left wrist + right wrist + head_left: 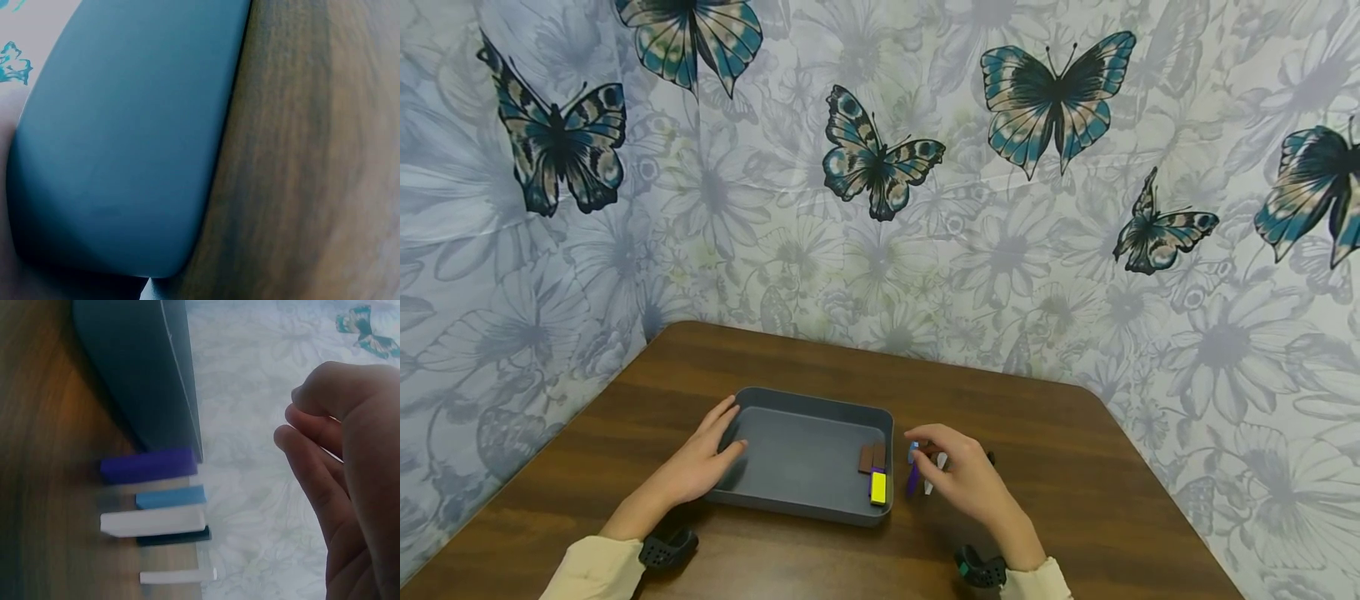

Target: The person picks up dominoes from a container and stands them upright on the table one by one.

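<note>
My left hand (696,467) rests on the left side of a grey rectangular tray (790,450), fingers extended along the rim. Inside the tray, in its right part, lie brown blocks (867,458) and a yellow block (878,489) with purple showing at its edge. Just right of the tray my right hand (966,467) hovers with bent fingers over several small blocks, holding nothing. In the right wrist view these include a purple block (150,465), a light blue one (172,497), a white one (153,522), a dark one (175,536) and a thin white one (178,576).
A brown wooden table (1045,433) carries the tray and the blocks. Behind it hangs a pale floral wall covering (880,292) with butterfly prints. Each wrist wears a black band, such as the left wristband (668,550).
</note>
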